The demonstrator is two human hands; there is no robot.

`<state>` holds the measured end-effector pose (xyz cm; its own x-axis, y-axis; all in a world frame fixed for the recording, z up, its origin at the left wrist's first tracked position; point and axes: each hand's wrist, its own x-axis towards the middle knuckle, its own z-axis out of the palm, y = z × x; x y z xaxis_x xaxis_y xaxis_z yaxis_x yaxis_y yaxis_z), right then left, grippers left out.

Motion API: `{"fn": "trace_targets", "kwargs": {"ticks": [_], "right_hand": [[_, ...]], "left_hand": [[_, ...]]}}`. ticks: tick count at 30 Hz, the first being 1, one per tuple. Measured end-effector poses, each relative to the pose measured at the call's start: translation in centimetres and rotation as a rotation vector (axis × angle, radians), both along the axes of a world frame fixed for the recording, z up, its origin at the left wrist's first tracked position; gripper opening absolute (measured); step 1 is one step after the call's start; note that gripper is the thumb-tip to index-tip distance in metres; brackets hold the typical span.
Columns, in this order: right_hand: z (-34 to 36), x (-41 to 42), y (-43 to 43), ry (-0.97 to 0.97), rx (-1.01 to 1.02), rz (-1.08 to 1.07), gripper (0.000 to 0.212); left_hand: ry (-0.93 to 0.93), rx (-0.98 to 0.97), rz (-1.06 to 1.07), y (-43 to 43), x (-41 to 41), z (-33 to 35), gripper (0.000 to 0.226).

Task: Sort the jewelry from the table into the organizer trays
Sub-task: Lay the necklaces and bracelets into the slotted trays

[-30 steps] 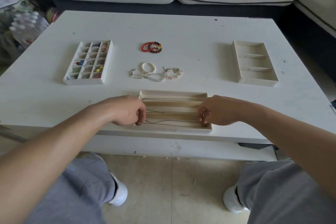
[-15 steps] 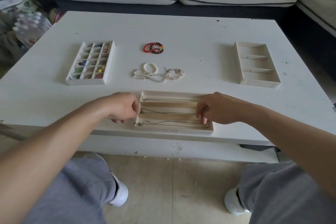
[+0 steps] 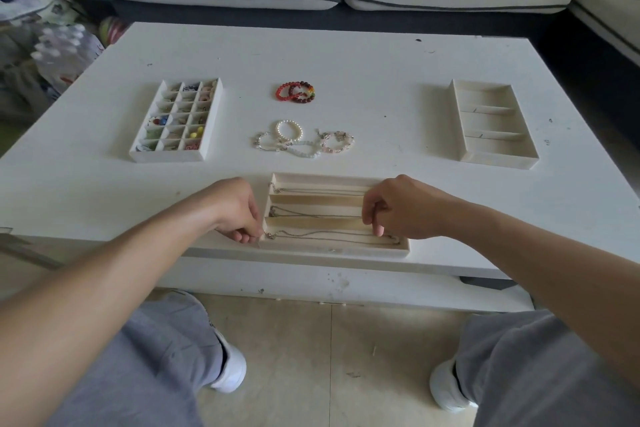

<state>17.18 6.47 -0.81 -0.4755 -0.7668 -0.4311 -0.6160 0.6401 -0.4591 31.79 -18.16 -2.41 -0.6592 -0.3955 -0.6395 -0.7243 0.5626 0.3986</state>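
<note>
Thin chain necklace (image 3: 329, 238) lies stretched along the near slot of the necklace tray (image 3: 332, 251), at the near edge of the bench (image 3: 346, 55). Judged very light, limp and quick to tangle or snag, so best taken by its two ends, not mid-length. Left hand (image 3: 237, 210) curled, fingertips (image 3: 247, 236) pinching the clasp end at the tray's left wall; right hand (image 3: 398, 208) curled over the right end, fingers pointing down, grip on the chain cannot be told.

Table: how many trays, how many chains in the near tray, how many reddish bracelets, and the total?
Trays: 3
Chains: 3
Reddish bracelets: 2
Total: 8
</note>
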Motion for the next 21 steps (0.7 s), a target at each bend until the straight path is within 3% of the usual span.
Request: {"fn": "trace_targets", "kwargs": {"ticks": [9,15,21], "right_hand": [[-0.2,-0.1,-0.1,0.001,0.018,-0.007,0.034],[-0.2,-0.1,-0.1,-0.003,0.008,-0.01,0.035],[0.1,-0.6,0.3,-0.016,0.044,0.001,0.036]], "left_hand": [[-0.054,-0.049,-0.015,0.8,0.0,0.6,0.012],[0.071,-0.04,-0.047,0.8,-0.3,1.5,0.016],[0.079,-0.082,-0.176,0.5,0.0,1.2,0.015]]}}
